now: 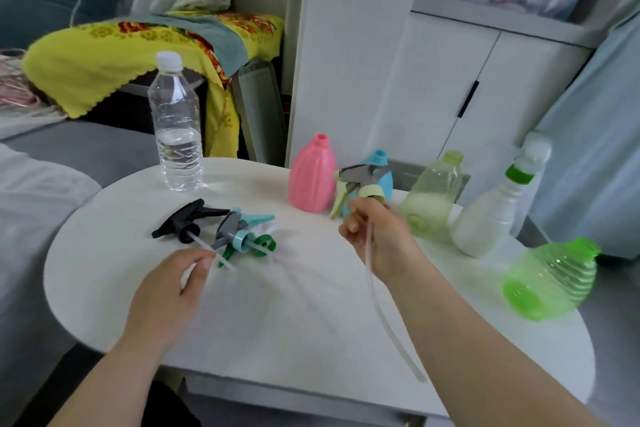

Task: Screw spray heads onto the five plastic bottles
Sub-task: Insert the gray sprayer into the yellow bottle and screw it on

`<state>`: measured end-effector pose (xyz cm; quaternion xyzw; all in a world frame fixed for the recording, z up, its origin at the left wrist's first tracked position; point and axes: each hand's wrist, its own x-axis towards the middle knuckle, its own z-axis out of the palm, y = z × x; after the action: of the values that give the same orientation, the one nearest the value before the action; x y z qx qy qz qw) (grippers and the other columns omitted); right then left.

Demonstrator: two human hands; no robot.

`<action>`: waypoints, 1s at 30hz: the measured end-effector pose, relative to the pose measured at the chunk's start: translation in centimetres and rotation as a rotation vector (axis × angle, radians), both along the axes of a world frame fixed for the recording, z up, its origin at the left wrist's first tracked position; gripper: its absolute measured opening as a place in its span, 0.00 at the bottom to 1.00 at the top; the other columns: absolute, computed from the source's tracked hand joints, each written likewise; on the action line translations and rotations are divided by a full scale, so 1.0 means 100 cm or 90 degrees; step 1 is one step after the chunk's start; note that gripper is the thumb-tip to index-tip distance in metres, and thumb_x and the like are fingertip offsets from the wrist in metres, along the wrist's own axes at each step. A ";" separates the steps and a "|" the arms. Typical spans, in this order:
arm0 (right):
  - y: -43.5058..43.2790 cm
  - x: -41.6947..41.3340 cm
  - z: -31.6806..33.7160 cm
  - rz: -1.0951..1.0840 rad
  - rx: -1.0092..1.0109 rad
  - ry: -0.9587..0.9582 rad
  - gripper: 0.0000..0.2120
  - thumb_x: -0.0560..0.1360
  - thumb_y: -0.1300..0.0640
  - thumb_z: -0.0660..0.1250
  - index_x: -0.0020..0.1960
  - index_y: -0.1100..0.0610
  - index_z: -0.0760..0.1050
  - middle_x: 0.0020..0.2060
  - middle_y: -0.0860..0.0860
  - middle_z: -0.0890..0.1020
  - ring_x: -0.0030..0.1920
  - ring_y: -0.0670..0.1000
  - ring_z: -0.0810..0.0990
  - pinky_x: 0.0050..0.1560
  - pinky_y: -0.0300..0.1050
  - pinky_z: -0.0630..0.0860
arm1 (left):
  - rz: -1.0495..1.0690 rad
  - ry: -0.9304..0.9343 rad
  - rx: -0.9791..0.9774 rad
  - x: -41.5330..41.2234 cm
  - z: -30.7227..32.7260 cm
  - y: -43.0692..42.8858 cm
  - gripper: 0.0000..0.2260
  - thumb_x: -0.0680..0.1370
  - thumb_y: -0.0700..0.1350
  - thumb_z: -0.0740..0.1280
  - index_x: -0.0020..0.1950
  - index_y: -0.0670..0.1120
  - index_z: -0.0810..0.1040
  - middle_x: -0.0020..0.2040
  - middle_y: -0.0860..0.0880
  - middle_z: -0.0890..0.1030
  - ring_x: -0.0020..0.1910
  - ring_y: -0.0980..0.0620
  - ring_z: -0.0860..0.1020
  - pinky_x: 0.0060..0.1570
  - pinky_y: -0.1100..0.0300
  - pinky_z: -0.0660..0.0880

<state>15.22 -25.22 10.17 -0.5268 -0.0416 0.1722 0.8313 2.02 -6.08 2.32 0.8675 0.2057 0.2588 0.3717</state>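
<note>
Head view: person is working at a white oval table (311, 322). Right hand (377, 236) is grasping a yellow-green and grey spray head (360, 180) by its collar, nozzle pointing left, with its long dip tube (388, 315) trailing down and toward the near edge. Left hand (173, 288) is pinching the white tube end of one of the loose heads lying on the table; which head that tube belongs to I cannot tell.

3 heads are lying in a cluster left of centre: a black one (187, 218), a teal and grey one (239, 225), a green one (263, 244) partly underneath.

Bottles are standing along the far right: pink bottle (311, 177), blue bottle (381, 170) largely behind the held head, pale green bottle (433, 198), white bottle (491, 211) already carrying a top. A bright green bottle (554, 277) is lying on its side at the right, neck pointing up and right. A clear water bottle (178, 128) is standing far left, capped.

Key relation: pale green bottle is sitting just right of and slightly beyond the right hand, its open neck tilted. Judgement: the tube is running near-to-far, so it needs swinging upright before it can be fed down into a neck. Right hand is the nearer one to every open bottle.
</note>
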 end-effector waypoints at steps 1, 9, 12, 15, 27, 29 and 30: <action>-0.010 0.000 0.001 0.008 0.008 -0.009 0.13 0.74 0.65 0.57 0.33 0.54 0.63 0.17 0.45 0.68 0.17 0.43 0.65 0.23 0.34 0.68 | -0.010 -0.008 0.010 0.000 0.002 -0.006 0.09 0.76 0.41 0.61 0.52 0.44 0.78 0.54 0.45 0.79 0.50 0.51 0.72 0.49 0.56 0.66; -0.085 0.003 -0.010 -0.030 -0.064 0.019 0.05 0.75 0.61 0.60 0.41 0.56 0.71 0.26 0.49 0.74 0.25 0.45 0.71 0.29 0.38 0.71 | 0.004 0.010 0.101 0.005 0.022 -0.035 0.07 0.74 0.38 0.64 0.49 0.42 0.80 0.53 0.43 0.81 0.53 0.42 0.76 0.48 0.54 0.67; -0.105 0.003 -0.023 0.013 -0.096 0.040 0.06 0.74 0.67 0.59 0.42 0.58 0.71 0.31 0.53 0.74 0.23 0.45 0.73 0.27 0.38 0.74 | -0.048 0.008 0.125 0.018 0.034 -0.050 0.07 0.74 0.39 0.64 0.48 0.42 0.80 0.51 0.46 0.80 0.53 0.45 0.76 0.48 0.57 0.66; -0.123 0.002 -0.040 0.037 -0.120 0.085 0.07 0.72 0.69 0.60 0.42 0.58 0.70 0.31 0.53 0.73 0.21 0.45 0.73 0.26 0.38 0.75 | -0.121 -0.009 0.150 0.042 0.045 -0.070 0.06 0.74 0.39 0.64 0.47 0.44 0.80 0.47 0.52 0.77 0.50 0.52 0.73 0.47 0.65 0.63; -0.170 0.009 -0.062 -0.054 -0.246 0.186 0.18 0.72 0.44 0.62 0.34 0.58 0.70 0.26 0.53 0.71 0.18 0.48 0.71 0.20 0.38 0.72 | -0.232 -0.008 0.208 0.115 0.052 -0.143 0.07 0.75 0.43 0.64 0.50 0.45 0.79 0.52 0.49 0.81 0.51 0.50 0.75 0.48 0.64 0.64; -0.176 0.011 -0.061 -0.061 -0.269 0.183 0.18 0.74 0.45 0.59 0.36 0.59 0.70 0.28 0.55 0.72 0.21 0.50 0.72 0.21 0.41 0.73 | -0.253 0.001 0.217 0.123 0.054 -0.149 0.07 0.75 0.44 0.63 0.50 0.45 0.79 0.52 0.48 0.81 0.53 0.49 0.76 0.48 0.61 0.66; -0.177 0.012 -0.061 -0.060 -0.274 0.182 0.17 0.75 0.47 0.58 0.37 0.59 0.69 0.28 0.55 0.72 0.20 0.51 0.72 0.22 0.42 0.74 | -0.262 0.006 0.218 0.127 0.055 -0.152 0.08 0.75 0.44 0.63 0.50 0.45 0.79 0.52 0.48 0.81 0.53 0.48 0.76 0.49 0.60 0.67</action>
<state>16.47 -42.91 4.05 -0.6632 0.1380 0.2109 0.7048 14.74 -21.28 7.86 0.9426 -0.0203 0.2045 0.2630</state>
